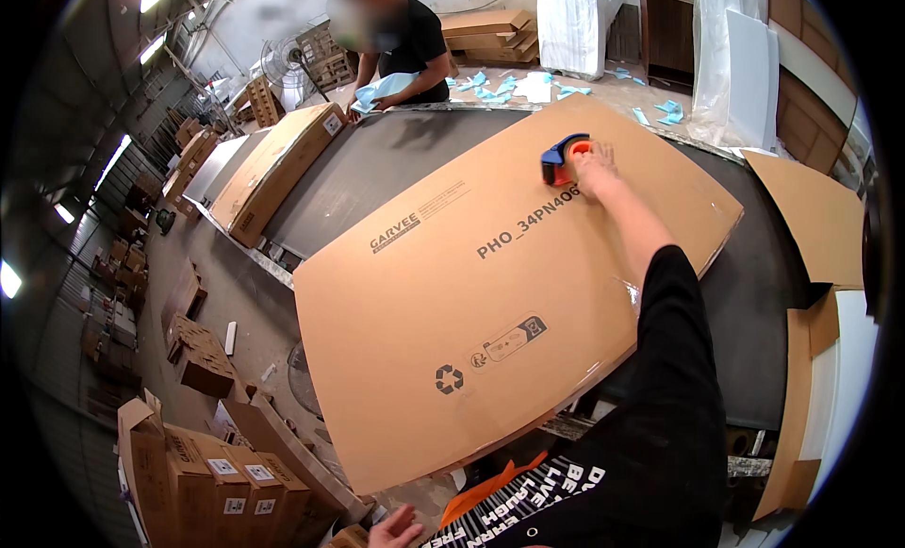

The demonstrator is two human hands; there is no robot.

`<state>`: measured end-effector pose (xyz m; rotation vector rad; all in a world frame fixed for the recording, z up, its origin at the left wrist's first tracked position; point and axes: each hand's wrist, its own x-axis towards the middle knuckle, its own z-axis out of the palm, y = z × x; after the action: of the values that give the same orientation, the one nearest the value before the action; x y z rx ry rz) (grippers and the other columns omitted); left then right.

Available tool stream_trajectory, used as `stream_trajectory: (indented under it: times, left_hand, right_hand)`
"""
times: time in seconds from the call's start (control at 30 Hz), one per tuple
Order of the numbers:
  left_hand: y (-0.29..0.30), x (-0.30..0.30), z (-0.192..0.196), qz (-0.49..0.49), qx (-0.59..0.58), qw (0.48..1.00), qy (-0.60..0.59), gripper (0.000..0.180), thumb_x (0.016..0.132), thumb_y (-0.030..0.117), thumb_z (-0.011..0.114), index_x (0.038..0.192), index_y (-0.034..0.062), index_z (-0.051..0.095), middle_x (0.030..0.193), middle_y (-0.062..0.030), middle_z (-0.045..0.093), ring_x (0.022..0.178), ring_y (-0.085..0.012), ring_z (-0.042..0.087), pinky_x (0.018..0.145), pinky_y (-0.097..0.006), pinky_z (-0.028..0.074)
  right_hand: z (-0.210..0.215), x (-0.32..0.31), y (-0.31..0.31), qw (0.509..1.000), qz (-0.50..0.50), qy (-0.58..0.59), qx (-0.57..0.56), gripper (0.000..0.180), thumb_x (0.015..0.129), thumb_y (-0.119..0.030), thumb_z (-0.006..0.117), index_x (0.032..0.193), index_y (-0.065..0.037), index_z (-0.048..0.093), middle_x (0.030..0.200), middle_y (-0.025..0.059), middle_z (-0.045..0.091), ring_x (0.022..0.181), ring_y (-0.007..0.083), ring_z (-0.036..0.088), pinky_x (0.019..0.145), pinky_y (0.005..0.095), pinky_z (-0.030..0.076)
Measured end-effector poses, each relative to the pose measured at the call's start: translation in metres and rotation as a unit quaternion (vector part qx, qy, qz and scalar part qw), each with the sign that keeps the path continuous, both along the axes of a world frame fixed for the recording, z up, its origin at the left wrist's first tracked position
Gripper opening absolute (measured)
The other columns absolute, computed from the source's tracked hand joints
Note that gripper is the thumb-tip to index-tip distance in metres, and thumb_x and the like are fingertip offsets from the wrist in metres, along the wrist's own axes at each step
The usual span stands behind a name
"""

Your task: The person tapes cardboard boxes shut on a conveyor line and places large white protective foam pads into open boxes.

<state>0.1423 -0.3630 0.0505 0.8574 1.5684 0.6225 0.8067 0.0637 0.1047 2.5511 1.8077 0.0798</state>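
Observation:
A large flat cardboard box [415, 293] lies slantwise before me, with dark print and recycling symbols on its upper face. Near its far edge, my right hand [596, 169] grips a blue and orange tape dispenser [556, 161], which rests on or just over the cardboard. That arm stretches across the right part of the box. Low in the view, my left hand [396, 529] is beside the box's near edge, fingers loosely bent and apart, holding nothing I can see. Clear tape [627, 293] shines on the box's right side.
The box lies on a dark conveyor belt [377, 161]. Another long carton [283, 171] sits at its far left. Across the belt, a person [415, 58] holds light-blue sheet material [385, 91]. Upright cartons [226, 482] stand lower left; an opened carton [801, 388] is at right.

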Motion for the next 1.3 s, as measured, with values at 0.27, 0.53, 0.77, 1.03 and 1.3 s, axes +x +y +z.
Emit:
stream_trajectory:
  times: [0.27, 0.53, 0.77, 1.03, 1.3]
  left_hand:
    - [0.212, -0.05, 0.049, -0.128, 0.26, 0.952, 0.096, 0.047, 0.09, 0.015, 0.074, 0.131, -0.0038, 0.06, 0.118, -0.0163, 0.069, 0.107, -0.0225, 0.067, 0.093, -0.035, 0.054]
    - [0.564, 0.021, -0.027, -0.257, 0.426, 0.779, 0.38, 0.079, 0.096, 0.051, 0.057, 0.153, 0.0023, 0.031, 0.143, -0.0274, 0.051, 0.133, -0.0403, 0.05, 0.112, -0.045, 0.037]
    - [0.719, 0.058, -0.058, -0.414, 0.401, 0.675, 0.461, 0.084, 0.097, 0.07, 0.033, 0.147, 0.0031, 0.044, 0.15, -0.0244, 0.045, 0.137, -0.0388, 0.045, 0.115, -0.047, 0.035]
    - [0.717, 0.082, -0.031, -0.355, 0.331, 0.741, 0.465, 0.086, 0.091, 0.078, 0.034, 0.119, 0.0026, 0.064, 0.121, -0.0227, 0.067, 0.119, -0.0387, 0.06, 0.1, -0.049, 0.045]
    - [0.652, 0.049, -0.024, -0.298, 0.296, 0.757, 0.5, 0.092, 0.088, 0.081, 0.036, 0.12, -0.0007, 0.064, 0.122, -0.0274, 0.065, 0.117, -0.0421, 0.061, 0.099, -0.051, 0.045]
  right_hand:
    - [-0.021, -0.132, -0.106, 0.988, 0.038, 0.045, 0.145, 0.034, 0.078, -0.035, 0.075, 0.097, -0.007, 0.072, 0.102, 0.0106, 0.07, 0.115, 0.0283, 0.053, 0.104, 0.0469, 0.032]
    - [-0.088, -0.342, -0.282, 0.903, -0.254, 0.098, 0.331, 0.077, 0.077, -0.029, 0.08, 0.14, 0.001, 0.047, 0.148, 0.0302, 0.034, 0.132, 0.0465, 0.032, 0.111, 0.0562, 0.029]
    - [-0.128, -0.389, -0.282, 0.688, -0.466, 0.369, 0.417, 0.094, 0.089, -0.032, 0.075, 0.151, 0.011, 0.02, 0.146, 0.0284, 0.044, 0.134, 0.0345, 0.047, 0.111, 0.0395, 0.039]
    - [-0.105, -0.412, -0.273, 0.765, -0.467, 0.288, 0.337, 0.103, 0.092, -0.047, 0.067, 0.15, 0.014, 0.008, 0.146, 0.0395, 0.029, 0.133, 0.0507, 0.041, 0.109, 0.0496, 0.04]
    - [-0.127, -0.347, -0.301, 0.82, -0.345, 0.252, 0.38, 0.1, 0.09, -0.042, 0.071, 0.149, 0.016, 0.014, 0.14, 0.0414, 0.037, 0.127, 0.0519, 0.046, 0.107, 0.0491, 0.042]
